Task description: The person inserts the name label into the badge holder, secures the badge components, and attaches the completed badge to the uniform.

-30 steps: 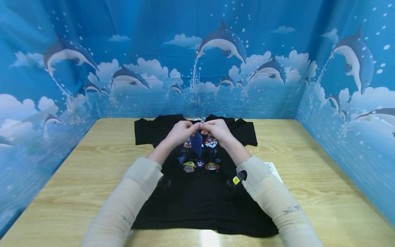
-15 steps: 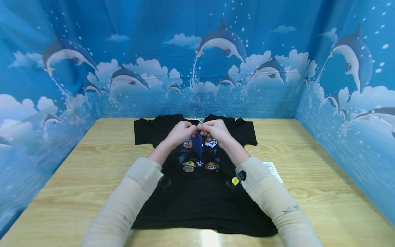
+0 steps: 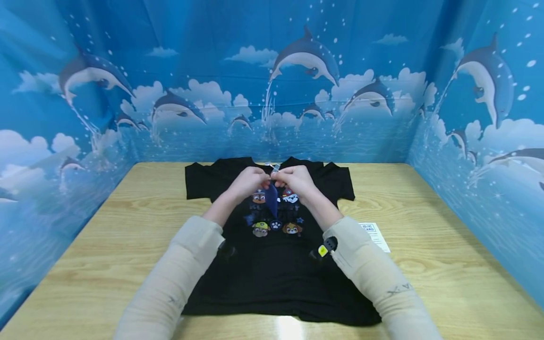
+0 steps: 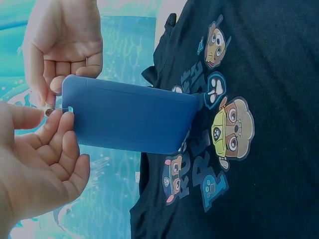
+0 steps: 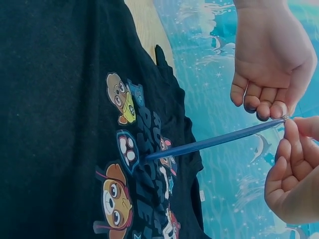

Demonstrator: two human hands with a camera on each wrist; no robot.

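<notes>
A flat blue card holder [image 4: 132, 117] hangs upright over a black T-shirt [image 3: 276, 274] with a cartoon dog print. Near the slot at its top is a badge clip [image 3: 275, 167], with a small round snap [image 4: 49, 112]. My left hand [image 3: 250, 183] pinches this strap end between thumb and index finger, its other fingers curled loosely beside the holder. From the other side, my right hand [image 3: 295, 180] also pinches the badge clip, fingertips meeting the left ones. Fingertips hide most of the strap. The right wrist view shows the holder [image 5: 214, 143] edge-on.
A white printed card [image 3: 376, 237] lies on the wooden table [image 3: 140, 236], right of the shirt and partly behind my right sleeve. Dolphin-print curtains [image 3: 272, 118] stand around the table's back and sides. The shirt lies spread out flat.
Both hands stay together above the shirt print. The clip's visible end has tilted and shifted slightly left, and the holder has turned a little. My right forearm has moved slightly left, uncovering more card.
</notes>
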